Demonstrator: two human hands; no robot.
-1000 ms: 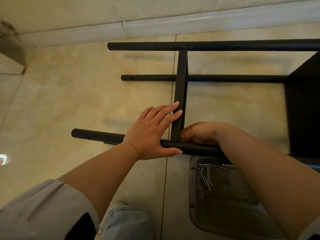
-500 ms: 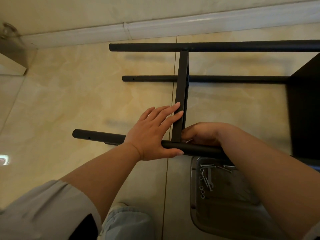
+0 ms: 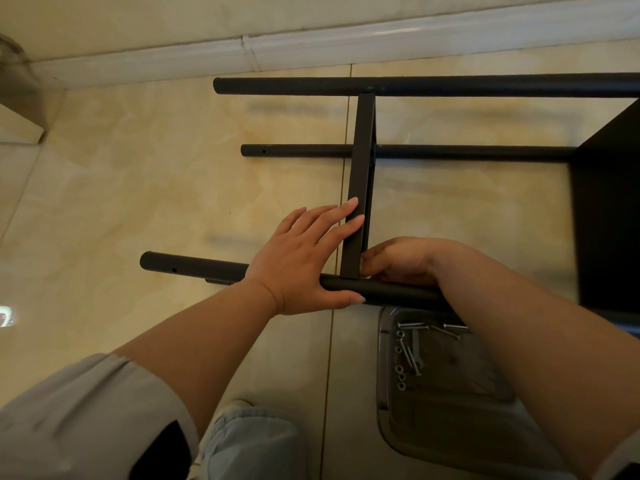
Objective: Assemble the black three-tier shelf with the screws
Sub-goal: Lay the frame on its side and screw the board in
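Note:
The black shelf frame lies on its side on the tiled floor. Three black poles run left to right: a far pole (image 3: 450, 85), a middle pole (image 3: 311, 151) and a near pole (image 3: 194, 268). A black shelf panel (image 3: 360, 168) stands on edge across them. My left hand (image 3: 304, 261) lies flat, fingers against the panel's left face, thumb under the near pole. My right hand (image 3: 401, 261) is curled at the joint of panel and near pole, on the panel's right side; what its fingers hold is hidden. A second black panel (image 3: 609, 209) fills the right edge.
A clear plastic tray (image 3: 384, 375) on the floor under my right forearm holds several silver screws (image 3: 410, 355), nuts and a small wrench. A white baseboard (image 3: 277, 53) runs along the wall behind. My knee in light jeans (image 3: 249, 441) is at the bottom.
Almost nothing: both hands stay at the same joint, with only a slight shift of the view.

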